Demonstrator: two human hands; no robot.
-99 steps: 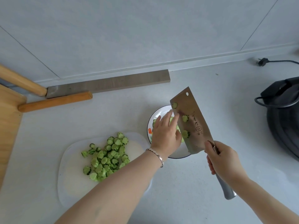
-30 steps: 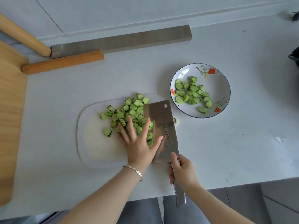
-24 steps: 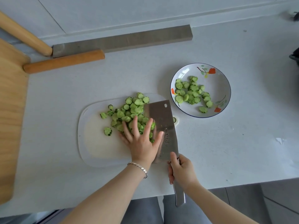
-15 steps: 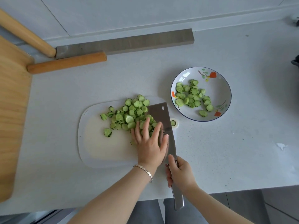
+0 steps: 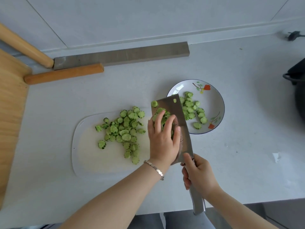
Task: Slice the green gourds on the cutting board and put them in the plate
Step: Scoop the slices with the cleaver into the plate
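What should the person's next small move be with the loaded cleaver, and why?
Probably carry the cleaver a little further right over the plate, then sweep its load off. The left hand presses gourd slices onto it, the right hand grips it, and only its far corner overlaps the plate's rim. A bigger pile lies on the cutting board.

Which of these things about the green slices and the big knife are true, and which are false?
1. The right hand holds the cleaver by its handle. True.
2. The plate is empty. False: green slices lie in it.
3. The left hand presses gourd slices against the cleaver's blade. True.
4. The cutting board has no slices on it. False: a pile lies on it.
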